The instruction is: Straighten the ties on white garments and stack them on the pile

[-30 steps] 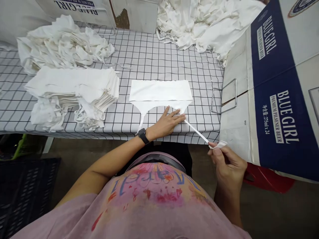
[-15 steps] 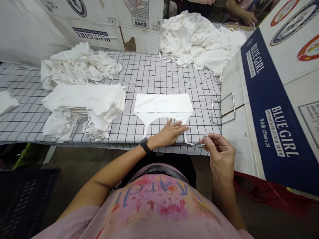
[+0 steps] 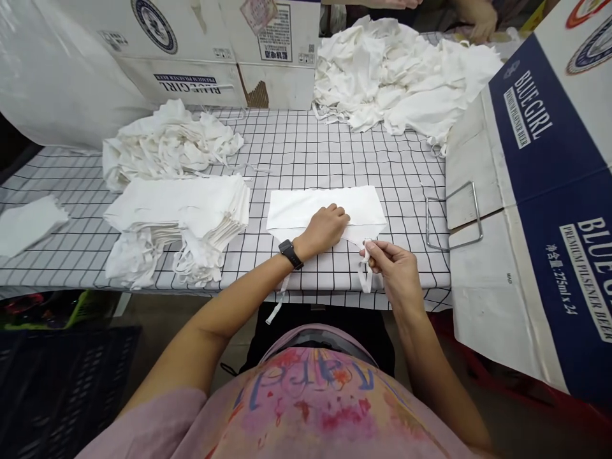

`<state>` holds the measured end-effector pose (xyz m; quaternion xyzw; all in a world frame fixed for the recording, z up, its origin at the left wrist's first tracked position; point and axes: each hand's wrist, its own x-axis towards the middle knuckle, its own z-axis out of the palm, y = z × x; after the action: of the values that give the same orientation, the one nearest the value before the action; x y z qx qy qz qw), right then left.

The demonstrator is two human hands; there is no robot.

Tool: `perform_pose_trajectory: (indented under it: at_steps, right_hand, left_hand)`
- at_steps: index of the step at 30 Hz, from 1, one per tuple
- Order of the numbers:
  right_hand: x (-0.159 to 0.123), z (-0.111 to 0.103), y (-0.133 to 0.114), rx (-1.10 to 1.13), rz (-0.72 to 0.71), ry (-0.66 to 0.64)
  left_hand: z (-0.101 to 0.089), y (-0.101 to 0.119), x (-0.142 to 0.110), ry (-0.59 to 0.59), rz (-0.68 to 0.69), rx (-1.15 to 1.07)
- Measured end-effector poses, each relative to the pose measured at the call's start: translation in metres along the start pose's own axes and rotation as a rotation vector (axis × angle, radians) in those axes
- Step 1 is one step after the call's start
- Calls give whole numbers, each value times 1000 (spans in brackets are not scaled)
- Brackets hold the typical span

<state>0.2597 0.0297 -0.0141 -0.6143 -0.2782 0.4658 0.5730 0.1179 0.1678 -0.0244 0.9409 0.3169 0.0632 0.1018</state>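
"How's the light?"
"Bright around the left fingers (image 3: 338, 211), dim on the floor (image 3: 160, 326) below them."
"And sharpness?"
"Beyond the fingers, a co-worker's hand (image 3: 484, 24) looks soft; far right of them, the carton (image 3: 502, 319) stretches toward the edge."

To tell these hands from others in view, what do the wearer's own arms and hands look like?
The left arm has a short pink sleeve and a black wristwatch with a rectangular face. The left hand and right hand wear no gloves; the right wrist is bare.
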Motion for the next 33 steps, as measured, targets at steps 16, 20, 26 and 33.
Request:
perform_pose_trajectory:
  at_steps: [16,20,26,33]
  right_hand:
    - [59,33,1,-124,58,75]
    - [65,37,3,-80,62,111]
    - [70,36,8,8,89,79]
    - [76,37,8,71,121,74]
  left_hand:
    - [23,-25,18,214,-24,-311]
    - [23,-23,14,232,16,-243]
    - [24,-21,13,276,89,-165]
    - [29,-20,15,302,149,-67]
